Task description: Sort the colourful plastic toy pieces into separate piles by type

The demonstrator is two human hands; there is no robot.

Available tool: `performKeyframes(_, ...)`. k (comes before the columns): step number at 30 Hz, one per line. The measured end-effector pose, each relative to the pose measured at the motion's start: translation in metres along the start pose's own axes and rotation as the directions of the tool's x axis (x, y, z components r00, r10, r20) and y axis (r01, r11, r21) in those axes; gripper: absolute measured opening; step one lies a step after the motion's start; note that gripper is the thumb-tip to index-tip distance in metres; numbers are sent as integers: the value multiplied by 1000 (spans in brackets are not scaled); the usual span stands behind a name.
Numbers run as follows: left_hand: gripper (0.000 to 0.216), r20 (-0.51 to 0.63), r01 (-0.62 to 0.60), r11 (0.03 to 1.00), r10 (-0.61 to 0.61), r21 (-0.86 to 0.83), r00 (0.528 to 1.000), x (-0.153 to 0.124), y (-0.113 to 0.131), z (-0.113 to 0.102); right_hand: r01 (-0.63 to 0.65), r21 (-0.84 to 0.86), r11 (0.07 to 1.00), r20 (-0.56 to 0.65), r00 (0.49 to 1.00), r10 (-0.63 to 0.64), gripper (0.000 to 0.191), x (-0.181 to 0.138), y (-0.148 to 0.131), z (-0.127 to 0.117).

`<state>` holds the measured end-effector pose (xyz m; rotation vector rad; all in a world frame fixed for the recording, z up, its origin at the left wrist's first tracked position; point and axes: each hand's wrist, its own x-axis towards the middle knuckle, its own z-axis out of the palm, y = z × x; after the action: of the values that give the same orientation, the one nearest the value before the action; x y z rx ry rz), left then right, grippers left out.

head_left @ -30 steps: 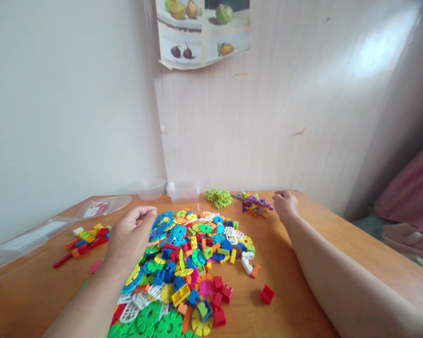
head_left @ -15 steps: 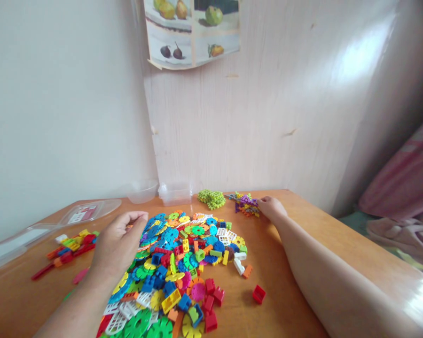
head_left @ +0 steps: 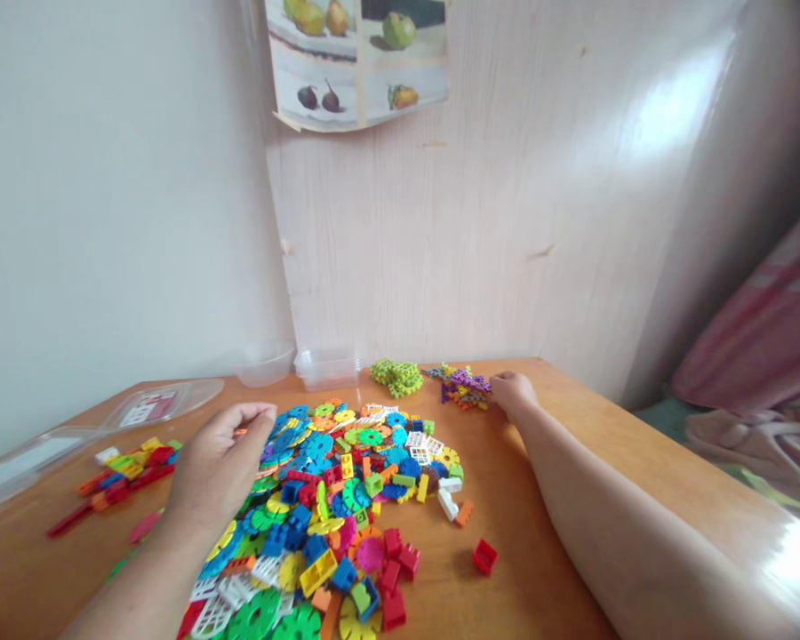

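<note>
My left hand [head_left: 225,449] is over the left side of a big mixed heap of plastic toy pieces, thumb and fingertips pressed together; whether they hold a piece is hidden. In that heap are slotted discs [head_left: 316,446], building bricks [head_left: 318,569] and white lattice pieces [head_left: 419,447]. At the back right, my right hand [head_left: 512,393] rests low by the table, closed, its fingertips turned away from view. Just left of it lies a small pile of purple, yellow, orange and grey snowflake-shaped pieces [head_left: 465,384]. Beside that sits a pile of lime-green interlocking pieces [head_left: 396,377].
Clear plastic tubs [head_left: 328,369] stand against the wall, with transparent lids [head_left: 166,404] at the left. Joined bricks [head_left: 130,471] lie left of my left forearm. A lone red brick [head_left: 485,557] is near the front. Pink fabric [head_left: 747,333] hangs beyond the table's right edge.
My right hand has drawn slightly rightward off the snowflake-shaped pieces, leaving a small gap. My left hand keeps its pinched pose. The whole view has shifted a little.
</note>
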<state>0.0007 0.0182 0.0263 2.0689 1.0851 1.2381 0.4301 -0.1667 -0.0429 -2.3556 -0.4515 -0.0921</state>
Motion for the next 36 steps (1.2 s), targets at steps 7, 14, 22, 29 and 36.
performKeyframes(7,35,12,-3,1000,3,-10,1000,0,-3,2,41,-30,999,11,999,-41,24,-2,0,1)
performKeyframes(14,36,15,-12,1000,12,-14,1000,0,-2,1,97,-54,994,-2,995,-98,27,-4,-6,5)
performKeyframes(22,38,14,-1,1000,1,2,1000,-1,-1,0,117,-54,992,12,993,-116,30,-3,-13,10)
performKeyframes(29,33,9,-2,1000,2,-5,1000,-1,-2,0,125,-62,990,13,992,-124,32,-7,-11,9)
performKeyframes(36,35,-3,-18,998,18,-55,1000,-2,-2,0,101,-50,994,-52,993,-103,43,-14,-18,6)
